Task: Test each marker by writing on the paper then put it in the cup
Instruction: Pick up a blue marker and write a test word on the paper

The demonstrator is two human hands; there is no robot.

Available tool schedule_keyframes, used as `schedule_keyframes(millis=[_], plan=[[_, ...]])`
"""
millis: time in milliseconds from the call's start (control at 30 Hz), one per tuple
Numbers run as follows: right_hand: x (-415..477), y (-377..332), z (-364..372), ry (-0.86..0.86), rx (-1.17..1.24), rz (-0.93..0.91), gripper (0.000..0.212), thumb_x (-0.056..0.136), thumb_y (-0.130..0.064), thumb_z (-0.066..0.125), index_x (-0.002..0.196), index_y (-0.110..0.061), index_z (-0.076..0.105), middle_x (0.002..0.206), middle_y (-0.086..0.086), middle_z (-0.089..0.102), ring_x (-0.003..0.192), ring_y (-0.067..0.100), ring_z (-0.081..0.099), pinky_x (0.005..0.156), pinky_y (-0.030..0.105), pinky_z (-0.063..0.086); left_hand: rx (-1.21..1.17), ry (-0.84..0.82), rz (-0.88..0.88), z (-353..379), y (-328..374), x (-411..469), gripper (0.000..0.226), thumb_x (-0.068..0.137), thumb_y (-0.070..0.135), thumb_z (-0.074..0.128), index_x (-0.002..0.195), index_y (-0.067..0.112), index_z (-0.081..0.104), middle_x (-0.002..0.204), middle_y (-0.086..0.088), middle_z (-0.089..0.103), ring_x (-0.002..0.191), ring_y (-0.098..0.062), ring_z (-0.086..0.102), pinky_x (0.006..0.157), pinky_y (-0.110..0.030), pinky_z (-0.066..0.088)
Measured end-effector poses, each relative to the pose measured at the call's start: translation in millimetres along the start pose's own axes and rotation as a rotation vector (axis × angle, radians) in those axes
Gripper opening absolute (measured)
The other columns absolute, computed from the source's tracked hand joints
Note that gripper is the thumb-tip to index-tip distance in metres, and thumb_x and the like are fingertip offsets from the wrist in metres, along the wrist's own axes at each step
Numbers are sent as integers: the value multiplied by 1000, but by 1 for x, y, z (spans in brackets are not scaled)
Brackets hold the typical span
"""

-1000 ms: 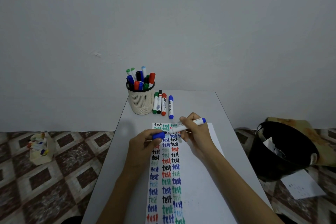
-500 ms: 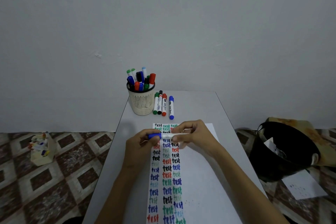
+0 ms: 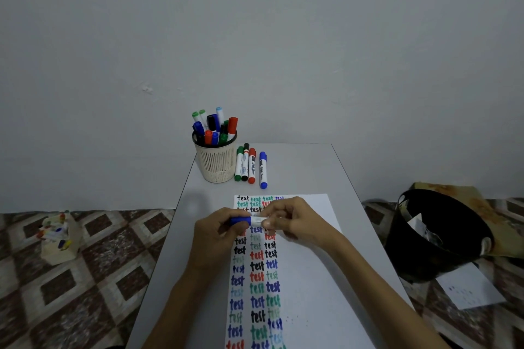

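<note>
Here, above a sheet of paper (image 3: 306,278) crowded with coloured rows of the word "test", a person's two hands hold a blue whiteboard marker (image 3: 255,219) level over the grey table (image 3: 300,170). The left hand (image 3: 218,235) curls fingers and thumb round the blue cap (image 3: 239,220). The right hand (image 3: 295,221) pinches the white barrel just beside it, and the rest of the barrel is hidden under those fingers. Whether the cap is fully seated cannot be told, since the join lies between the two grips. The marker is probably light, rigid plastic, smooth and a little slippery, so a firm pinch on the barrel close to the cap looks the sound hold. The felt tip would be its one delicate part and could stain whatever it brushes. Beyond the fingertips, toward the wall, stands a cream mesh cup (image 3: 215,170) packed with markers. Just beside it, on the right hand's side, lie four loose markers (image 3: 251,167) — green, black, red, blue — capped and side by side. For the drop into the cup, a one-handed hold at mid-barrel seems enough, though the crowded cup leaves little room.
</note>
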State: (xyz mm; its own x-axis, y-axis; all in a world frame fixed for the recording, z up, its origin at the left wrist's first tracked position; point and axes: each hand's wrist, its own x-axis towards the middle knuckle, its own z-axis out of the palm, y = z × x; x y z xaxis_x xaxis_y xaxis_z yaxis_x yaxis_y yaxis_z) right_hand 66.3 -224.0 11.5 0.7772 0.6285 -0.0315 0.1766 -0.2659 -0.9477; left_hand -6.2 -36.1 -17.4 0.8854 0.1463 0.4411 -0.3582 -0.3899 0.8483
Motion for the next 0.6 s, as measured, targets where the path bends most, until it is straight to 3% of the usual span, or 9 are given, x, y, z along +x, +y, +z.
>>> schedule_keyframes(millis=[67,133,233,300,367,433,533,600], plan=[[1,-2,-1,-35,-179,-25,14,91,-19,64,104,-12,67,74,2,65,47,10,48,45,22,39,-1,4,-7,1,-1,1,23,79,-4,67,93,13,69,87,3,69,77,-7,68,67,-26,58],[7,-7,-1,-67,-524,-95,15,90,-31,64,102,-22,66,82,-5,67,59,8,57,56,23,44,-15,0,0,1,0,1,21,79,3,68,95,17,68,89,2,69,78,-8,68,67,-28,58],[22,-20,-5,-18,-884,-164,24,84,-38,69,104,-24,68,96,-8,64,85,9,56,74,24,45,-7,7,-26,4,4,2,30,80,24,68,109,26,59,95,11,66,82,0,66,67,-16,55],[37,-33,-15,96,-965,-160,27,82,-32,72,105,-20,69,96,-9,58,88,7,51,74,18,40,-28,30,-119,5,1,4,44,84,15,65,124,24,49,105,11,62,89,4,63,69,-10,52],[52,-51,-27,284,-820,-192,24,83,-23,72,105,-15,68,91,-6,60,78,7,52,70,18,44,-30,49,-179,5,-6,6,50,86,9,63,131,22,46,116,8,59,98,1,61,76,-11,51],[68,-71,-34,502,-541,-314,36,85,-17,70,119,-15,60,84,-1,64,73,12,60,73,30,55,27,35,-182,5,-13,5,47,86,10,62,131,19,48,120,5,59,104,-2,59,81,-9,48],[95,-99,-33,656,-255,-545,68,85,-15,70,142,-21,34,72,3,63,65,15,66,68,28,58,92,12,-183,7,-14,4,41,86,13,63,125,21,53,117,8,60,104,0,57,80,-4,45],[113,-117,-26,721,-195,-633,68,86,-12,69,143,-19,32,75,5,63,66,14,66,67,29,59,107,17,-186,8,-14,4,39,85,14,65,122,23,55,115,10,59,102,3,55,78,-1,43]])
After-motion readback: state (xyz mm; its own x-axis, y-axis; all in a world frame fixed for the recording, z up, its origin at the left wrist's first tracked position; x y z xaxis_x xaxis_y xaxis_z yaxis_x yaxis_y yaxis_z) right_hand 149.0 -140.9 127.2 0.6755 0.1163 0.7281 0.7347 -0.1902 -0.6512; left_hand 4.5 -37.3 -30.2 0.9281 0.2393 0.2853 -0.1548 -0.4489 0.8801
